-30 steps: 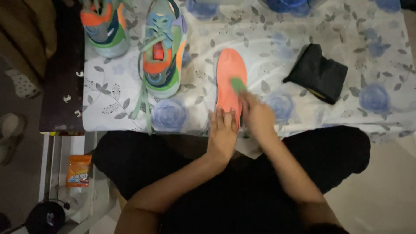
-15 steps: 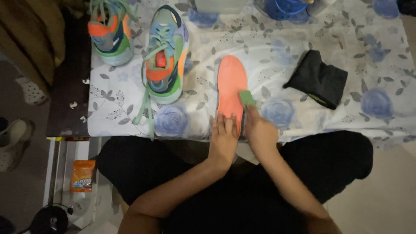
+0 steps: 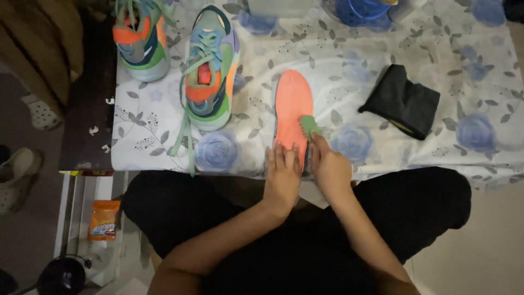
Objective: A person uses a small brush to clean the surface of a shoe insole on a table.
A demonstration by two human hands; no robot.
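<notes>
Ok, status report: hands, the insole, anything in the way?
Left hand flat on orange insole heel end. Right hand holds small green pad against the insole. Sneaker and black cloth lie apart either side.

Matt orange foam insole [image 3: 292, 112], floral cloth [image 3: 447, 49]

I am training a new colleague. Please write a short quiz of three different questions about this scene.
1. True or false: the left hand presses flat on the orange insole.
2. What does the right hand hold? A) green pad B) black cloth C) shoe
3. Fill in: the two shoes stand to the ___ of the insole.

Key: 1 true; 2 A; 3 left.
</notes>
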